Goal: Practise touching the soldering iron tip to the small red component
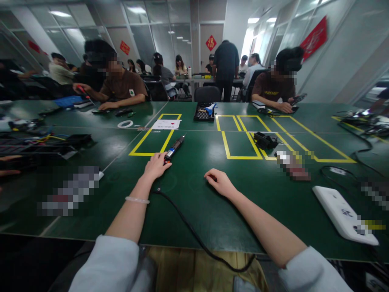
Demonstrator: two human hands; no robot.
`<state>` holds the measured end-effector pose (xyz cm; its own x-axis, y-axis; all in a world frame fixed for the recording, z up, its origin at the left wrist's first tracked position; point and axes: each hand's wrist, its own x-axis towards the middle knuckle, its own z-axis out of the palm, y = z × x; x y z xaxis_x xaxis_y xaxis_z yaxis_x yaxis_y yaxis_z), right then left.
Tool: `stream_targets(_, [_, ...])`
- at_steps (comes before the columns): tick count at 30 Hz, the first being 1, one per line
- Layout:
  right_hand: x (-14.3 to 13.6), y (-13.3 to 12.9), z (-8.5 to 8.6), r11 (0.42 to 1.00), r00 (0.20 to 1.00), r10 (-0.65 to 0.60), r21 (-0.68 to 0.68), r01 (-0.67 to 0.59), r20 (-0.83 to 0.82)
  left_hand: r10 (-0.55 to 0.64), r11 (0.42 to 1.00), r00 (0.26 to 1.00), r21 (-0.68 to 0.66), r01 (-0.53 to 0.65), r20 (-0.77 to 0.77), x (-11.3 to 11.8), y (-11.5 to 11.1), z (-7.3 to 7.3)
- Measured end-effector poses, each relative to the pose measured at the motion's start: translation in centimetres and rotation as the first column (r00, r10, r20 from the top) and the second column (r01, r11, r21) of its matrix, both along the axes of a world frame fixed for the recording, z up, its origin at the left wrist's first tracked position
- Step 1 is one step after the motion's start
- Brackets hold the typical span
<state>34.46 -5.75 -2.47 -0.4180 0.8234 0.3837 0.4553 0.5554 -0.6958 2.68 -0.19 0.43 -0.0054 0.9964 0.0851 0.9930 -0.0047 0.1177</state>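
Note:
My left hand (155,166) is closed around the rear part of an electric screwdriver (175,148), which lies at a slant with its thin bit pointing away and to the right. The fingers partly cover the tool's back end. A black cable (188,225) starts near my left wrist and runs over the table's front edge. To the right, my right hand (221,183) rests on the green table (188,202) with its fingers curled in. A small dark, reddish spot shows under those fingers; I cannot make out what it is.
Yellow tape outlines (243,157) mark the table. Beyond my hands are a paper sheet (166,124), a tape roll (125,124) and a black tray of parts (204,112). A black device (266,140) and a white case (343,215) lie right. Two people sit opposite.

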Motion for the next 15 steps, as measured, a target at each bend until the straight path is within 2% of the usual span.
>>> stream_targets(4, [0.0, 0.1, -0.1, 1.0, 1.0, 0.006, -0.007, -0.006, 0.002, 0.187, 0.982, 0.982, 0.036, -0.187, -0.014, -4.4, 0.3, 0.0])
stream_targets(7, [0.0, 0.1, -0.1, 1.0, 1.0, 0.009, -0.002, -0.009, 0.008, 0.299, 0.95, 0.954, 0.099, -0.298, -0.002, -6.4, 0.0, 0.1])
stream_targets(10, [-0.1, 0.1, -0.1, 1.0, 1.0, 0.012, -0.004, -0.012, 0.009, 0.365, 0.92, 0.931, 0.145, -0.364, 0.025, -7.2, -0.4, 0.3])
stream_targets(15, [-0.3, 0.0, -0.1, 1.0, 1.0, 0.021, -0.012, -0.02, 0.011, 0.402, 0.878, 0.898, 0.203, -0.433, 0.178, -6.8, -1.0, 0.5])
